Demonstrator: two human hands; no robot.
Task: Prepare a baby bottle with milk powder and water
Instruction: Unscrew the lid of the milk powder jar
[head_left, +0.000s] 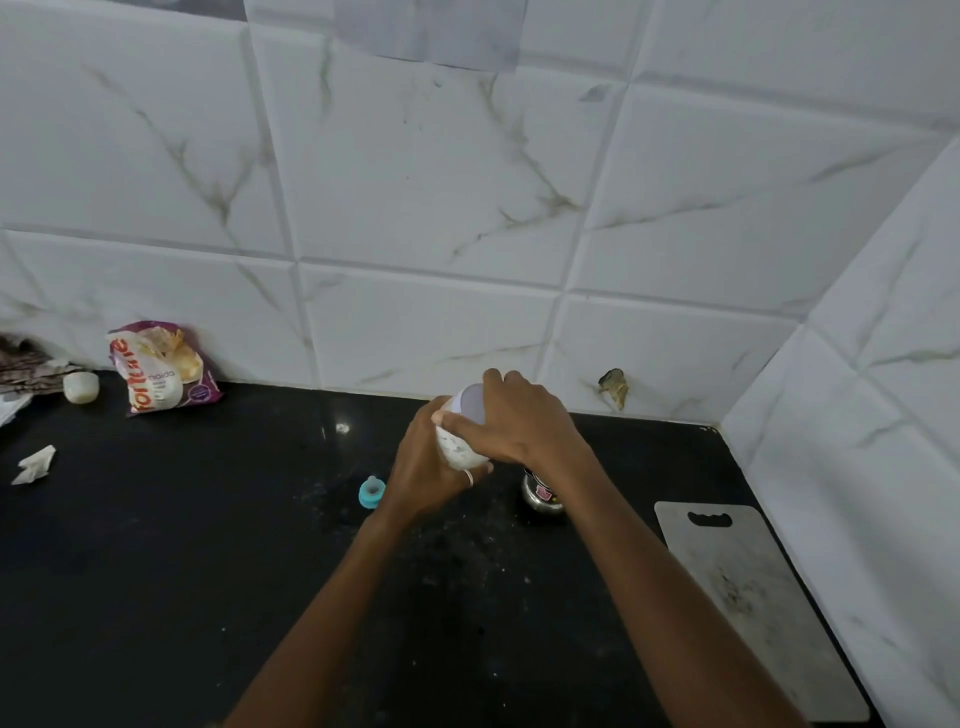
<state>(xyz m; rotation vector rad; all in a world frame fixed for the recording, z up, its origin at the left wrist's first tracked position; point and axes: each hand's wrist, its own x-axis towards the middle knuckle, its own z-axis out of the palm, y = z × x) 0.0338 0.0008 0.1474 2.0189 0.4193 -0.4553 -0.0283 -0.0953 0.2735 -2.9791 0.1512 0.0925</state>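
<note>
Both forearms reach forward over the black speckled stone worktop (208, 545), which has powder dust scattered below them. Right of the right arm, a grey rectangular cutting board with a handle slot (748, 597) lies flat, parked out of the work zone.

Just left of the left hand, a small teal ring with a clear teat (371, 491) sits on the worktop. It is off the bottle, probably to keep the neck open for filling. Under the right wrist stands a small shiny steel vessel (540, 493), partly hidden, likely the water, kept within reach.

The left hand (426, 467), a ring on one finger, wraps the body of a white rounded plastic container (457, 452) held above the worktop. The right hand (519, 421) curls over its pale lilac top (470, 402). One steadies, one turns: this looks like a lid twist. Can't tell if this is the bottle or the powder tub, or which way it turns.

Far left of the hands lie a crumpled white paper scrap (36, 464), a small white cup (81, 387) and a purple-white flour packet (161, 369) leaning near the white marbled tile wall (415, 208).
</note>
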